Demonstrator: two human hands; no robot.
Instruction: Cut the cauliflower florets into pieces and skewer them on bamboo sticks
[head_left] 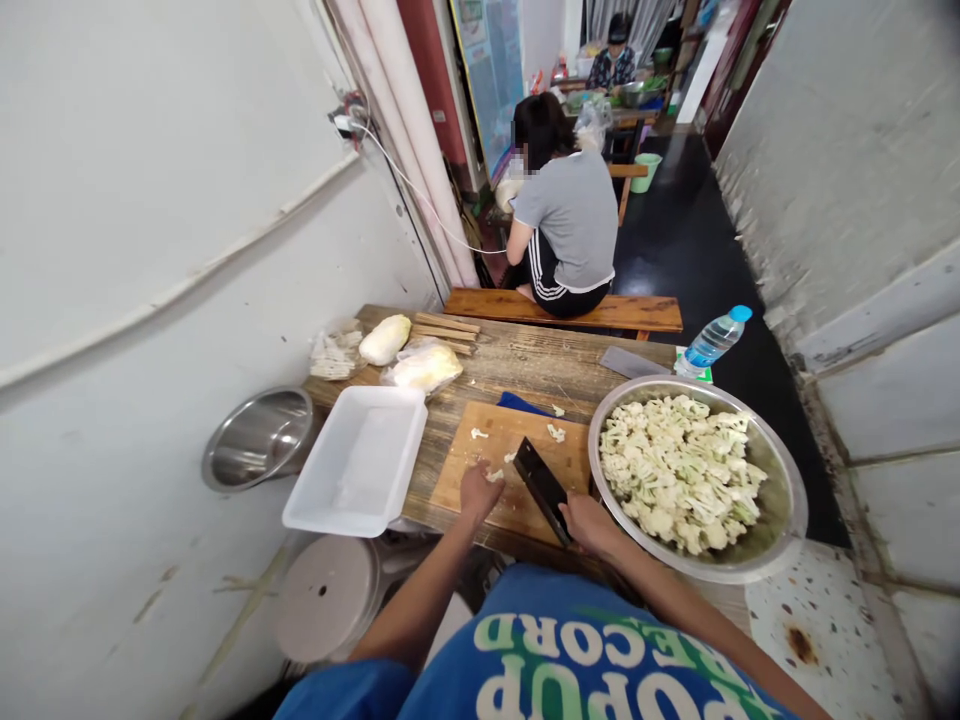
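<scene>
My right hand [590, 524] is wrapped round the handle of a dark cleaver [540, 484], whose blade lies across a wooden cutting board [507, 437]. My left hand [480, 492] rests closed on the board beside the blade, pressing a small piece of cauliflower [496, 475]. A few white scraps [556, 432] lie farther back on the board. Right of the board, a wide steel bowl [780, 478] holds a heap of cut cauliflower florets [679, 470].
A white plastic tray [358, 460] and a steel bowl [259, 438] sit to the left. Bagged vegetables [420, 368], a napa cabbage [385, 339], another cleaver [630, 362] and a water bottle [712, 341] lie at the table's far side. A person [566, 220] sits on a bench [600, 311] beyond.
</scene>
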